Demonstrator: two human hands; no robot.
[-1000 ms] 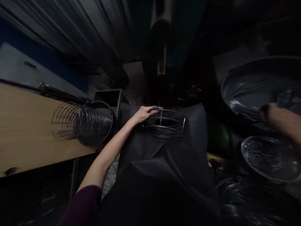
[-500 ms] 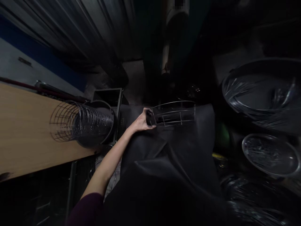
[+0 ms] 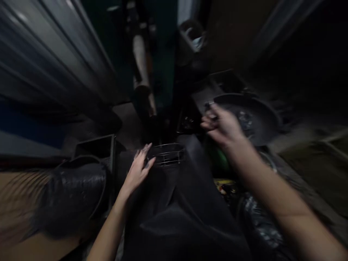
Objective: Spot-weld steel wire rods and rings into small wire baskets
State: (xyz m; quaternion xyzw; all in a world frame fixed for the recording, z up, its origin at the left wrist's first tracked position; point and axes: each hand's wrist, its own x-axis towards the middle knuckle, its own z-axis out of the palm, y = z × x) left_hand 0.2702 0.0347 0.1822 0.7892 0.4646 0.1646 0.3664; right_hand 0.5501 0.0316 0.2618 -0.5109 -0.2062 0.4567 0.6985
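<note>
The picture is dark and smeared by motion. A small wire basket [image 3: 169,155] lies on black cloth [image 3: 187,206] spread over my lap. My left hand [image 3: 138,169] rests at the basket's left end, fingers spread and touching the wire. My right hand [image 3: 222,126] is raised to the right of and beyond the basket, with its fingers curled around a small shiny metal piece [image 3: 210,106]. What the piece is stays too blurred to tell.
A dark stack of wire baskets [image 3: 73,194] lies on a wooden bench [image 3: 16,203] at the left, with a black box [image 3: 95,148] behind it. A round plastic-wrapped pan [image 3: 251,117] sits at the right. A standing person's leg [image 3: 141,61] is ahead, and corrugated metal [image 3: 49,65] lines the left.
The view has swung to the right and blurred. My left hand has let go of its grip on the basket and lies open at its end. My right hand has come into view from the right.
</note>
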